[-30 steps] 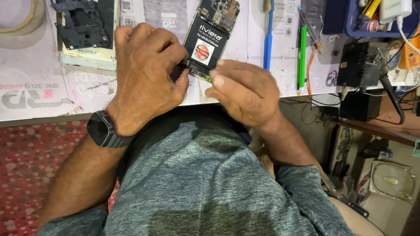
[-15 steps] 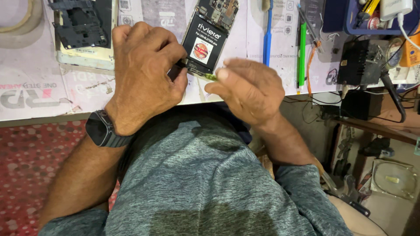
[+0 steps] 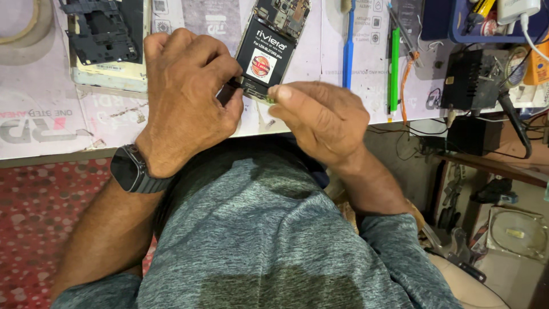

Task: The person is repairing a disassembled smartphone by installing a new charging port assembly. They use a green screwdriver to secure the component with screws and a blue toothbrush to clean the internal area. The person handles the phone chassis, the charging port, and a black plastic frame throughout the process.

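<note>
Between both hands | opened phone (image 3: 273, 43) | black battery, circuit board exposed

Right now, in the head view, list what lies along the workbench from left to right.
Roll of tape → black phone frame → left hand → opened phone with its black battery → blue toothbrush → green pen → black box.

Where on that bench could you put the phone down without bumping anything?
The barest patch is the paper-covered bench left of the left hand, below the black frame. A narrow strip lies between the opened phone and the blue toothbrush. The right end, around the black box, is crowded.
</note>
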